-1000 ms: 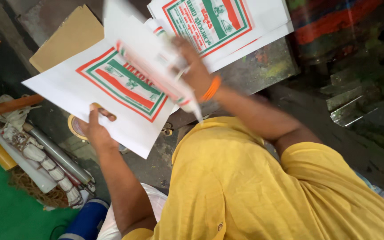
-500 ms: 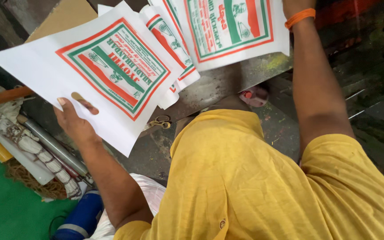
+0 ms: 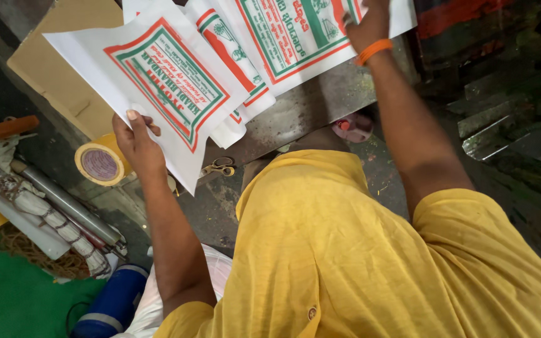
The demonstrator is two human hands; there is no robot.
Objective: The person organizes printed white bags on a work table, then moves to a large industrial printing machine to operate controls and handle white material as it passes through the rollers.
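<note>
White printed bag (image 3: 158, 81), red-green bordered, seemingly flat, in left hand (image 3: 136, 144).

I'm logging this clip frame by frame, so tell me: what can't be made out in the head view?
- Right hand: fingertips cut off by the top edge; its grip on the upper printed bag is unclear.
- Left hand: palm side hidden behind the printed bag it holds.
- Scissors: blades hidden under that bag.
- Cardboard sheet: mostly covered by bags.
</note>
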